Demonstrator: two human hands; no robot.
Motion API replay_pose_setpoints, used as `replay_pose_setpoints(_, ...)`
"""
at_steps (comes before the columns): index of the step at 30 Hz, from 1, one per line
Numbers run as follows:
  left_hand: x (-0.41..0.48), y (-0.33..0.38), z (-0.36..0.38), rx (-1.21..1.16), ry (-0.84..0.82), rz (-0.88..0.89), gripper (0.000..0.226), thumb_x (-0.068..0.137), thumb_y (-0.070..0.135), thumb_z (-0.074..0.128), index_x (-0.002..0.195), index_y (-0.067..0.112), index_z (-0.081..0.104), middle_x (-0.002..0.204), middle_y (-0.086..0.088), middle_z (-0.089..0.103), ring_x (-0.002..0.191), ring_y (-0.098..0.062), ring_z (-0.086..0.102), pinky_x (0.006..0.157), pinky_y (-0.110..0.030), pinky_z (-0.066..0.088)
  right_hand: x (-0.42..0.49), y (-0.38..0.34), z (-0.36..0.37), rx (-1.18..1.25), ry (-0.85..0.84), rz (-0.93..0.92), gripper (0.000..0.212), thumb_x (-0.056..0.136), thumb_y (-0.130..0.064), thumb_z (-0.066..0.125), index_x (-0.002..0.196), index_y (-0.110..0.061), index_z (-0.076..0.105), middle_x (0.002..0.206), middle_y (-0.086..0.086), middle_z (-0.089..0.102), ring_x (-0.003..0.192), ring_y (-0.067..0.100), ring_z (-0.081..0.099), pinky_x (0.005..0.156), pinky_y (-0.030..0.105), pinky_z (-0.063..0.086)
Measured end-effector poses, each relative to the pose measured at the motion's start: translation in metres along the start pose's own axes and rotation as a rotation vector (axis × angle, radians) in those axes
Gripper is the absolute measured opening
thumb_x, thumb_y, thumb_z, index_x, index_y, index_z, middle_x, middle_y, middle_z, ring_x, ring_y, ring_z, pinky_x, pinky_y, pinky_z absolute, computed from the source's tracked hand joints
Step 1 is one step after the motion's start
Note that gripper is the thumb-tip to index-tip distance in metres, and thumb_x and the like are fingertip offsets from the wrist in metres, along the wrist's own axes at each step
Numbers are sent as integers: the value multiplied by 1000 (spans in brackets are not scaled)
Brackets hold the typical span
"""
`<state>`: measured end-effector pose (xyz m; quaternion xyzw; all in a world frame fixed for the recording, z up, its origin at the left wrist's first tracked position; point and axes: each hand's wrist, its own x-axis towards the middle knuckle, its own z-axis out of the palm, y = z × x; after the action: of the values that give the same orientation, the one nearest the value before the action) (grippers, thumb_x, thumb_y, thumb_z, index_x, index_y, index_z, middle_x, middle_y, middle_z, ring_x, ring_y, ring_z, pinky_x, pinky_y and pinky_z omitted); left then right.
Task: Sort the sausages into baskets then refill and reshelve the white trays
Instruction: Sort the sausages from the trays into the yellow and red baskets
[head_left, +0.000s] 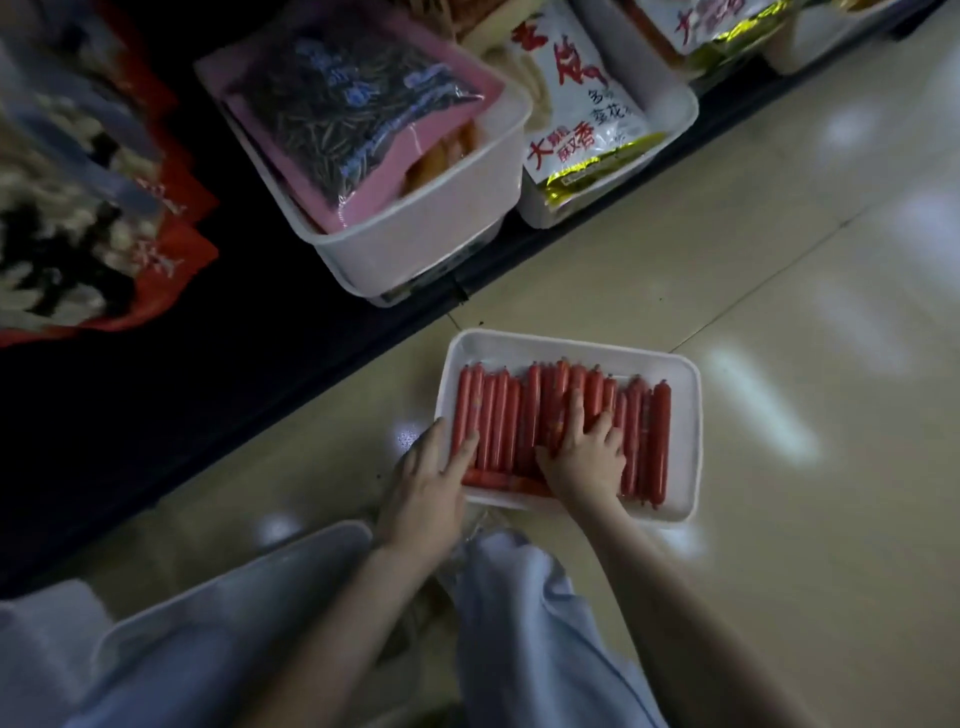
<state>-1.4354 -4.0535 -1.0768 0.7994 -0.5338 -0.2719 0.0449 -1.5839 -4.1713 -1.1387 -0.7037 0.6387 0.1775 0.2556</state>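
The white tray (571, 345) sits on the shiny floor (779, 260), right under both hands. It is full of red sausages (498, 415) lying side by side in a row. A few more lie sideways between the two hands. The left hand (428, 488) is at the left edge of the tray. Its fingers are straight and touch the sausages at that end, and it grips nothing. The right hand (582, 457) lies flat on the middle of the row with its fingers spread out, pressing down and holding nothing. Past the fingertips, well apart from the tray, a white tub (415, 244) holds a pink bag (358, 104) of dark sticks. Beside it, a second tub (670, 140) holds a white and yellow bag (582, 130). Far off to the left of the left hand are red bags (156, 270). Below the hands are the person's pale blue trouser legs (519, 623).
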Motion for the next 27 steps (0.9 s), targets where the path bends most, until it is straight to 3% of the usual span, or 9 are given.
replay_pose_setpoints(6,18,-3,-12,-114,13,51,61,92,9,51,147,30,35,157,-11,20,138,-31,27,111,-44,32,14,-7,4,290,1,105,99,69,-15,69,146,-31,8,141,25,21,116,43,42,92,47,48)
replay_pose_setpoints(8,19,3,-27,-160,4,54,58,96,12,45,148,33,30,158,-7,15,141,-25,21,114,-39,28,11,-3,-6,394,-9,99,94,70,-7,64,144,-32,11,128,23,37,93,38,56,75,39,52)
replay_pose_setpoints(11,17,17,-56,-293,8,24,56,98,14,41,147,38,29,156,2,16,141,-15,20,113,-34,31,-7,3,-33,541,-18,96,90,71,4,53,145,-30,14,90,10,60,62,23,59,50,30,48)
replay_pose_setpoints(13,13,25,-75,-421,15,11,54,97,12,43,144,38,34,149,6,29,136,-11,30,108,-30,34,-32,0,-60,776,-20,112,82,72,3,57,140,-28,23,81,1,60,64,19,61,61,40,56)
replay_pose_setpoints(17,-5,47,-121,-743,-63,-68,39,97,18,50,128,41,50,129,3,55,117,-11,53,99,-31,45,-89,-17,-130,1219,-206,-161,79,80,15,57,137,-30,26,101,0,60,80,13,68,77,38,58)
replay_pose_setpoints(19,-19,65,-147,-956,-104,-125,35,96,22,54,118,49,48,122,-2,60,109,-17,61,95,-36,49,-115,-32,-166,1320,-330,-276,74,78,14,59,135,-27,36,99,10,64,81,23,68,75,41,58)
replay_pose_setpoints(22,-49,97,-194,-1304,-204,-138,25,99,27,50,118,42,47,100,11,62,76,-5,64,74,-28,52,-154,-60,-217,1446,-474,-414,51,68,1,68,117,-2,52,89,17,60,72,23,65,66,34,56)
replay_pose_setpoints(24,-75,112,-225,-1437,-201,-49,20,99,25,48,116,35,50,94,7,60,65,-6,60,65,-29,52,-184,-78,-245,1523,-522,-522,64,65,-7,78,120,9,48,95,18,63,80,24,66,71,34,56)
replay_pose_setpoints(27,-113,115,-263,-1480,-132,77,30,98,26,48,126,38,47,107,-3,60,75,-16,63,66,-38,56,-231,-95,-275,1551,-560,-627,80,61,-20,87,124,9,47,99,17,66,87,25,67,76,37,57)
